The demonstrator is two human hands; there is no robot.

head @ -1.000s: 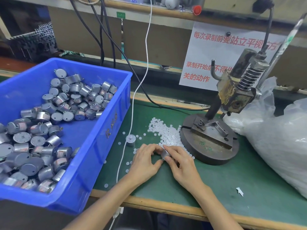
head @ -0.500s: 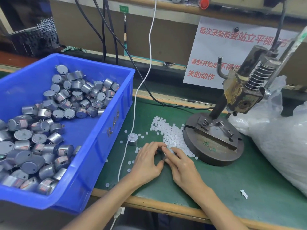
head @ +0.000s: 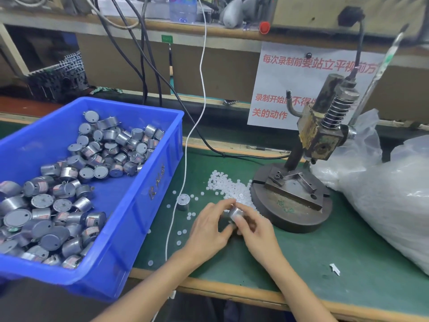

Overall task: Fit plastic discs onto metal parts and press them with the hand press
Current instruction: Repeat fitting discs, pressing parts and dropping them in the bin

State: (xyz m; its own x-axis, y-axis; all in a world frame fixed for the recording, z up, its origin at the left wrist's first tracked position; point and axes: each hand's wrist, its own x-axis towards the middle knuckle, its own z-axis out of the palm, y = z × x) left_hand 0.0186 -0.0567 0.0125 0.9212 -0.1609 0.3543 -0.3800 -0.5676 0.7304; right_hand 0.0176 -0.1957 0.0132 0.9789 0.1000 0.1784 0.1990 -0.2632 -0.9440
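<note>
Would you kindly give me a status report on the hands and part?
Left hand, right hand both hold one metal part. Not yet in hand press. Nothing blocking.

The blue bin [head: 144,205] is shining, smooth glossy plastic, around dull silvery metal parts [head: 69,173]. The plastic discs [head: 232,189] are lying milky and matt on the tabletop [head: 336,247], whose green covering is looking flat and unshiny, edged in bare wood. The hand press [head: 320,138] is showing rough, rust-stained metal; the bag [head: 394,205] beside it is glinting, crinkled and filmy.
</note>
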